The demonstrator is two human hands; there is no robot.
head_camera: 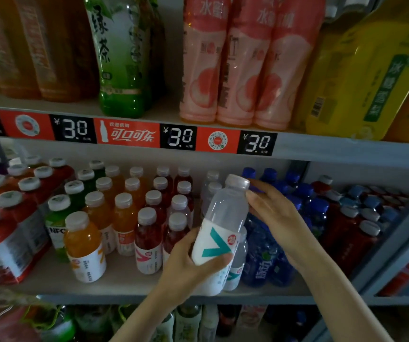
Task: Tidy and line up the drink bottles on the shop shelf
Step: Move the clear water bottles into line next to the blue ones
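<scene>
A clear drink bottle [224,213] with a white cap and a white label bearing a teal mark is lifted and tilted right, over the front of the middle shelf [124,280]. My left hand [193,262] grips its labelled lower half. My right hand [270,208] touches its neck just under the cap with its fingertips. Behind and below it stand more clear bottles [238,265] of the same kind. Rows of orange bottles [85,245] and red bottles [149,240] stand to the left.
Blue bottles [267,257] crowd the shelf right of my hands, then dark red ones [351,230]. Boxy NFC juice bottles [3,245] fill the left end. The upper shelf holds pink bottles [238,65], a green tea bottle [122,55] and a large yellow one [361,70]. Price tags [178,138] line its edge.
</scene>
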